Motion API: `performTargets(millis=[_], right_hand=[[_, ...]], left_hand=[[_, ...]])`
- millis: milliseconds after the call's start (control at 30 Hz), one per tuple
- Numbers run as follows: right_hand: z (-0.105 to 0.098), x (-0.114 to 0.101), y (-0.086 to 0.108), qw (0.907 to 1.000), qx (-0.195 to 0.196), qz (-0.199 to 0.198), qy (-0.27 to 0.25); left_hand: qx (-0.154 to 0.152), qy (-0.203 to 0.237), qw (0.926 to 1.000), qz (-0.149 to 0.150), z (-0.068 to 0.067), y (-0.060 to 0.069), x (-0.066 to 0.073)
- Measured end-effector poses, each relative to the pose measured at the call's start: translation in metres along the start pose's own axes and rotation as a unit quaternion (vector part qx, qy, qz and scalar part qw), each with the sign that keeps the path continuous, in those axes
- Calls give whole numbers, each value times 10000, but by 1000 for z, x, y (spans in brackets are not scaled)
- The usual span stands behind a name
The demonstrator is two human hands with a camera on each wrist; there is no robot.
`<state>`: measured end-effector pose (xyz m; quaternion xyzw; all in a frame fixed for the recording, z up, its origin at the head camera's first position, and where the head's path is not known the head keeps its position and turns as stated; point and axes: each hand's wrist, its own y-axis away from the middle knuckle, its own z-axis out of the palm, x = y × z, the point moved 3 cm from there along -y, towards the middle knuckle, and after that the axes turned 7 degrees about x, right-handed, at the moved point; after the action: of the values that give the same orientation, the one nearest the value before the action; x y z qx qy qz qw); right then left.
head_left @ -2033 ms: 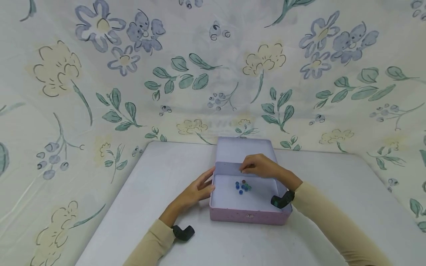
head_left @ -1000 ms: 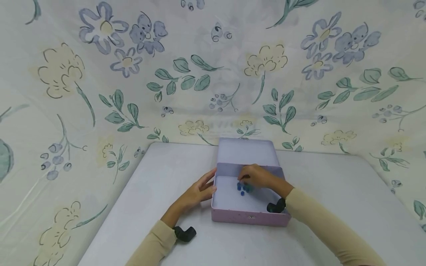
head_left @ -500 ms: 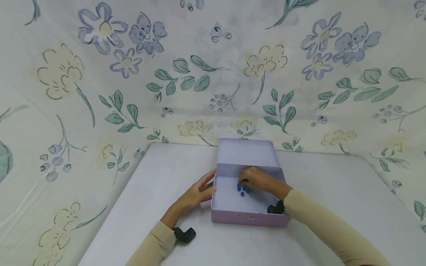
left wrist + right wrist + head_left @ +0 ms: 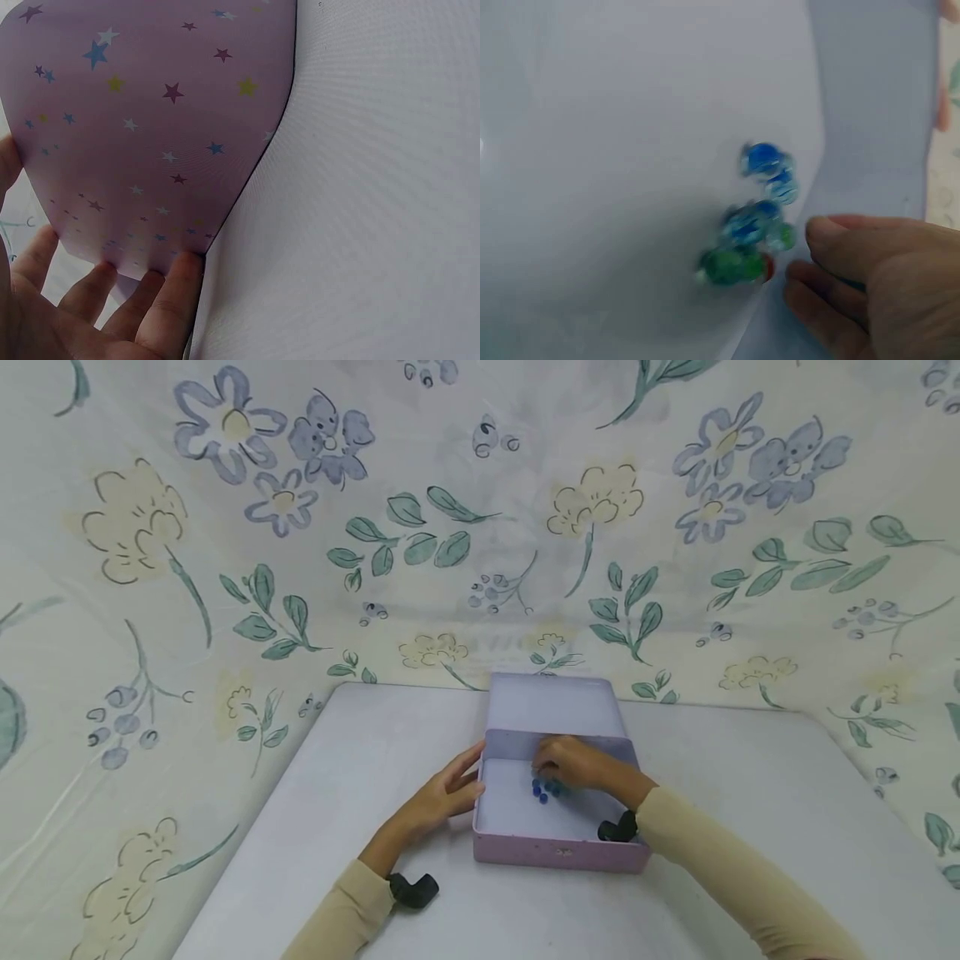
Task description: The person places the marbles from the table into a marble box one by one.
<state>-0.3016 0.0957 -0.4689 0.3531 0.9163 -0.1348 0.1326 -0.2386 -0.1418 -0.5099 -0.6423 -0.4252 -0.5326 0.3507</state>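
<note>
On the table an open lilac tin box [image 4: 561,853] holds a cluster of glass marbles [image 4: 543,797]. In the right wrist view, blue marbles [image 4: 763,159] lie in a loose row with green marbles [image 4: 721,267] and a reddish one [image 4: 768,268] partly hidden behind. My right hand [image 4: 576,763] is low inside the box at its back wall, beside the cluster. Its fingers are curled, and a dark green sliver, apparently a marble [image 4: 857,285], shows between them. My left hand [image 4: 433,796] touches the box's left side with fingers extended, spread along the star-printed wall [image 4: 172,157].
The box lid [image 4: 555,703] leans back, raised, behind the box. A white table [image 4: 390,727] surrounds it. Floral cloth [image 4: 450,568] hangs behind and at the sides. Each wrist bears a black camera [image 4: 414,891].
My right hand has come down from above the box's back part to beside the marbles and stays there, shifting slightly. My left hand keeps its place on the box's side.
</note>
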Motion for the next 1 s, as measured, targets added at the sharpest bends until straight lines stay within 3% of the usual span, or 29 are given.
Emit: performTargets(millis=[133,300,433,567,800,1000], right_hand=[[-15,-5,0,9997,118,-83,-208],[-53,-13,6,9971,487,-452,-376],[-85,-12,21,9947,889,-312,-402],[-106,-2,42,9935,1078,70,-363],[-116,25,87,9898,1227,633,-365],[-106,45,129,9825,1314,1211,-534]], left_hand=[[18,-45,10000,-16,-1,0,-1],[37,-44,10000,-9,-2,1,-2],[24,-38,10000,9,-2,1,-1],[-1,3,10000,15,-2,1,-1],[-39,13,10000,74,-2,0,0],[-67,39,9999,84,-3,0,-1]])
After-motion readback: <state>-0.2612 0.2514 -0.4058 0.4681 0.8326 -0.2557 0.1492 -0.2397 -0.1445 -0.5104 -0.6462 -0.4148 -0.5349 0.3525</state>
